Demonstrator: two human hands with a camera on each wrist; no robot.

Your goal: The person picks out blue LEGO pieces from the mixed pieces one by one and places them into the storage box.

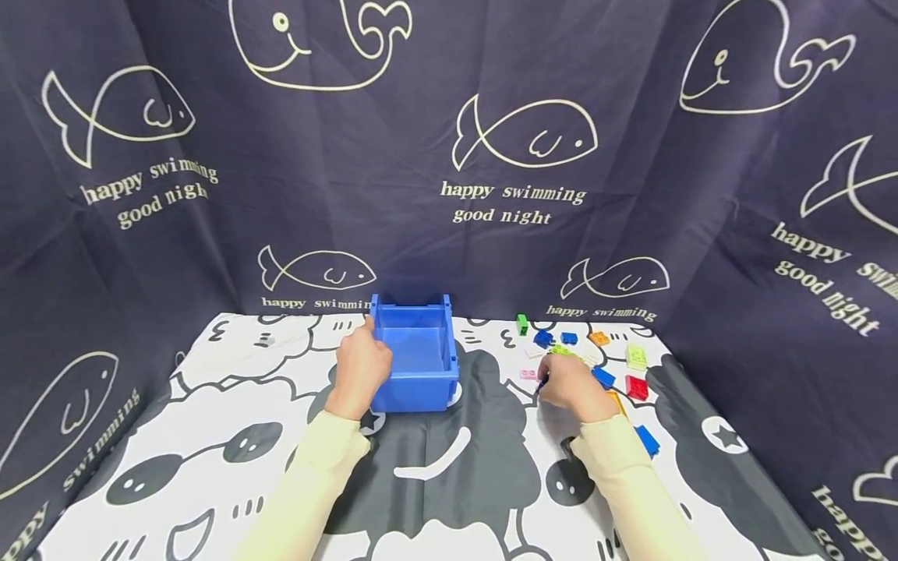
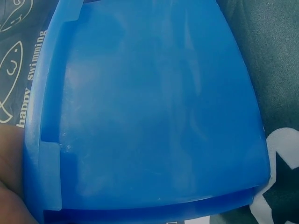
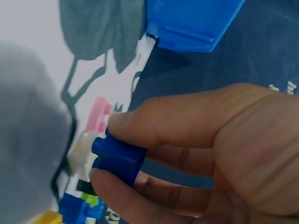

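Note:
A blue open-topped bin point(image 1: 414, 392) stands on the cloth, its near wall facing me. My left hand point(image 1: 361, 365) grips the bin's left rim; in the left wrist view only a bit of that hand point(image 2: 10, 182) shows beside the edge, and most fingers are out of sight. Over on the right, my right hand point(image 1: 577, 387) is among loose building blocks. Seen from the right wrist, its thumb and fingers pinch a dark blue building block point(image 3: 122, 158), studs pointing away from the palm. A pink block point(image 3: 97, 114) lies just past the thumb.
Scattered around the right hand are several blocks, among them a red block point(image 1: 637, 387), a pale green block point(image 1: 636, 357), an orange block point(image 1: 599, 338) and an upright green block point(image 1: 522, 324). A dark printed curtain point(image 1: 421, 179) hangs behind the cloth-covered table point(image 1: 231, 499).

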